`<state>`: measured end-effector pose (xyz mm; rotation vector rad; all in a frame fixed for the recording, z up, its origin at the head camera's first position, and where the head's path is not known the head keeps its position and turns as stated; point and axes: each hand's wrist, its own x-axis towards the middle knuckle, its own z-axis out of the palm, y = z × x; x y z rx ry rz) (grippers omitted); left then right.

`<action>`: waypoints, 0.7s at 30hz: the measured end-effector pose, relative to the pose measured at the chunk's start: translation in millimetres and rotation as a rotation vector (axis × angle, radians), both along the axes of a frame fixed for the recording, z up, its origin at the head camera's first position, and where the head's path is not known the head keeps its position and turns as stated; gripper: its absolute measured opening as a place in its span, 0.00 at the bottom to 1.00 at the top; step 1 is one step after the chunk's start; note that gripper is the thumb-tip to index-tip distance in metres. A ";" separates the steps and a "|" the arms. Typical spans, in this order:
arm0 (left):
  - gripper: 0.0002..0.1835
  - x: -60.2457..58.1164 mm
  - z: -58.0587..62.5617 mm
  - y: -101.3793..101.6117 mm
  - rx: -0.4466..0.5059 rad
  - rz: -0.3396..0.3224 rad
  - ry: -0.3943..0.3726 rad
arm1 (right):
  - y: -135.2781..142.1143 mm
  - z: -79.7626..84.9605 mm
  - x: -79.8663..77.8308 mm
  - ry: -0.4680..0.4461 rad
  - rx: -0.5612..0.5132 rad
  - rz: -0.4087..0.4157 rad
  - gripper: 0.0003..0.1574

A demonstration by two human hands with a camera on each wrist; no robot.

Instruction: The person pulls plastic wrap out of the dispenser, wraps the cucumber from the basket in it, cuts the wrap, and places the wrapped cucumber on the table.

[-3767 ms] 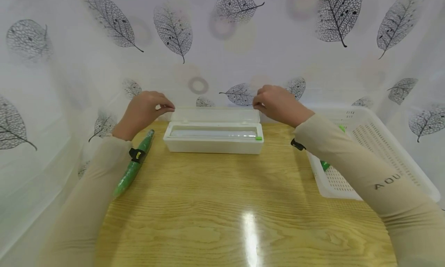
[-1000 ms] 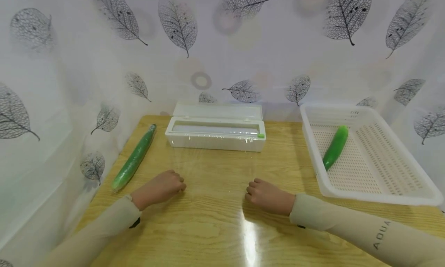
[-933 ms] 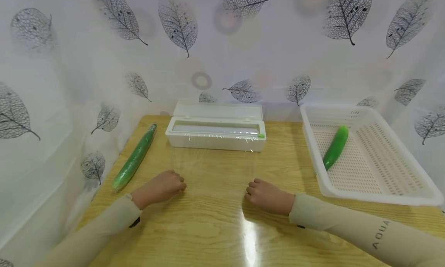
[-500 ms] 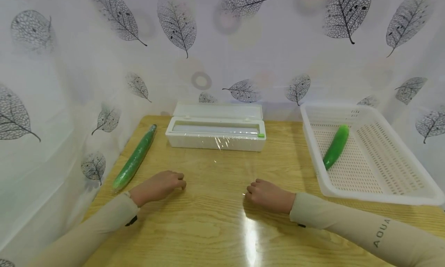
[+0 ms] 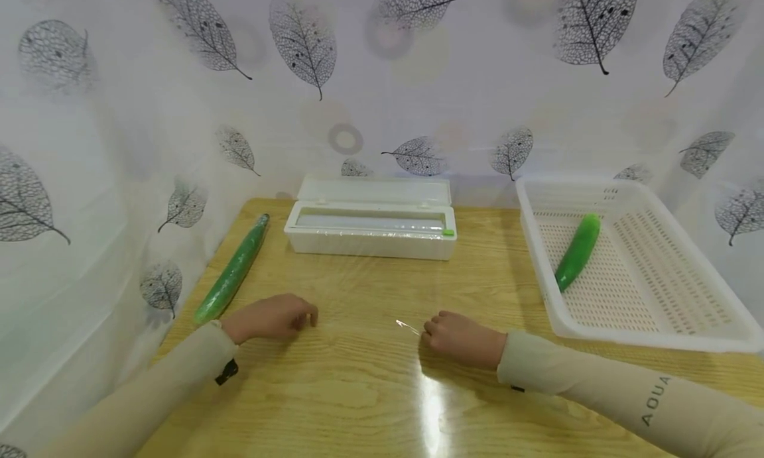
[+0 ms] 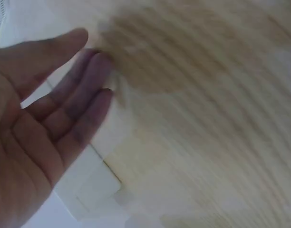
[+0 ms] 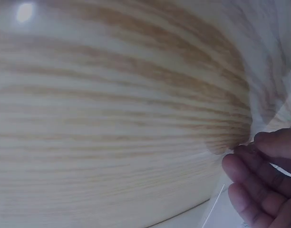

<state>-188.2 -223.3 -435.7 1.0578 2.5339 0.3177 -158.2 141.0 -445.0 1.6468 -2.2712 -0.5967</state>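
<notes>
A sheet of clear plastic wrap (image 5: 408, 327) stretches toward me from a white dispenser box (image 5: 370, 246), whose lid stands raised at the back. At the sheet's near right corner, my right hand (image 5: 462, 339) pinches the film between thumb and fingers; the right wrist view shows this pinch (image 7: 252, 145) too. My left hand (image 5: 273, 317) hovers by the near left side of the film, its thumb (image 6: 72, 40) apart from loosely bent fingers (image 6: 88, 109). Inside the box lies the film roll (image 5: 370, 223).
A film-wrapped cucumber (image 5: 235, 269) lies slanted at the table's left edge, just beyond my left wrist. On the right stands a white perforated basket (image 5: 656, 341) with a green cucumber (image 5: 577, 252) in it. A leaf-patterned curtain (image 5: 382, 100) closes off the back.
Both hands came from the box lid down toward me, with film drawn out. In the last second the left fingers loosened from a pinch while the right hand stayed put; film glints shifted.
</notes>
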 end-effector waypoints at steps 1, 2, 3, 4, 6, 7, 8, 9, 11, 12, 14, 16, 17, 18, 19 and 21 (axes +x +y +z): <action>0.10 -2.6 2.0 0.5 -0.004 0.014 -0.040 | -0.1 0.6 1.5 0.007 0.004 -0.003 0.07; 0.09 -4.9 4.8 2.1 -0.010 0.023 -0.064 | -0.6 0.7 2.9 0.014 0.006 -0.004 0.07; 0.08 -7.0 8.0 5.2 -0.016 0.027 -0.076 | -1.0 0.5 4.2 0.023 0.004 -0.004 0.08; 0.07 -8.6 10.5 9.3 -0.022 0.025 -0.068 | -1.2 0.3 5.5 0.035 0.002 -0.003 0.09; 0.05 -10.7 15.3 20.9 -0.030 0.012 -0.017 | -1.0 -0.3 7.5 0.063 -0.014 0.005 0.12; 0.05 -11.4 16.4 27.3 -0.030 -0.005 0.029 | -0.7 -0.8 8.2 0.078 -0.018 0.009 0.13; 0.05 -11.4 17.2 34.4 -0.026 -0.024 0.074 | -0.5 -1.9 8.4 0.092 -0.023 0.013 0.13; 0.05 -11.3 17.5 41.5 -0.020 -0.043 0.117 | -0.4 -2.5 8.6 0.107 -0.026 0.015 0.12; 0.08 -11.7 14.9 54.8 -0.010 -0.097 0.206 | -0.5 -3.7 8.4 0.123 -0.037 0.014 0.10; 0.09 -11.6 12.9 60.7 -0.010 -0.125 0.250 | -0.8 -4.2 8.2 0.129 -0.044 0.013 0.08; 0.12 -13.2 6.8 70.8 -0.010 -0.181 0.330 | -1.1 -4.8 8.1 0.125 -0.051 0.007 0.07; 0.16 -16.3 -0.4 78.7 -0.025 -0.228 0.405 | -1.2 -4.9 8.0 0.104 -0.061 -0.008 0.08; 0.18 -17.8 -3.3 81.8 -0.033 -0.244 0.430 | -0.8 -5.0 8.2 0.091 -0.059 -0.016 0.09; 0.19 -19.0 -5.4 84.3 -0.049 -0.254 0.445 | -0.5 -4.8 8.7 0.078 -0.061 -0.023 0.09; 0.21 -20.3 -7.3 86.3 -0.065 -0.258 0.451 | -0.1 -4.8 9.2 0.068 -0.061 -0.031 0.10; 0.23 -22.3 -9.5 89.3 -0.109 -0.264 0.454 | 0.8 -4.5 10.6 0.055 -0.063 -0.044 0.10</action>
